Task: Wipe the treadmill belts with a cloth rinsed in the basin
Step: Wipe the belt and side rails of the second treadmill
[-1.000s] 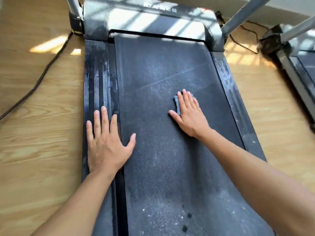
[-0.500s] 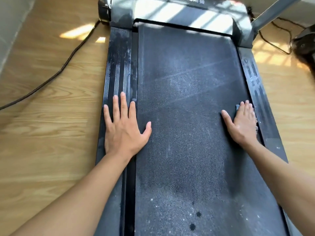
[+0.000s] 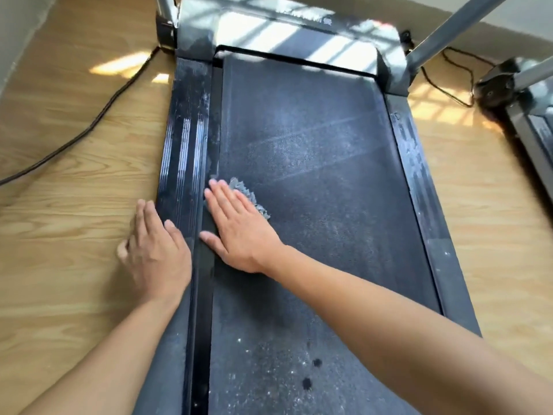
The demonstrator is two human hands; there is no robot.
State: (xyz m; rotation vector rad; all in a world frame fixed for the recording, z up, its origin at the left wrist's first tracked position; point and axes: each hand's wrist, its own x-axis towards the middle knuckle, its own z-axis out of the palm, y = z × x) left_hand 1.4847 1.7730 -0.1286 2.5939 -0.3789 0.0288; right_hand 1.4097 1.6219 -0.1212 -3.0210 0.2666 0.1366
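The belt (image 3: 329,190) lies open ahead and to the right of the right grip (image 3: 239,232), which presses the cloth (image 3: 248,196) flat at the belt's left edge. Just beside it, the left grip (image 3: 155,250) sits across the outer edge of the left rail (image 3: 185,139) and the floor (image 3: 74,205). The motor cover (image 3: 299,28) closes the far end, and an upright (image 3: 443,34) rises at its right corner. A cable (image 3: 89,127) crosses the floor on the left. A second treadmill (image 3: 532,127) bounds the right.

No writing can be read. On the treadmill (image 3: 314,205), pale lettering runs along the front cover (image 3: 302,20) at the upper middle of the frame, too blurred to make out. Dark marks on the right side rail (image 3: 414,151) are equally illegible.
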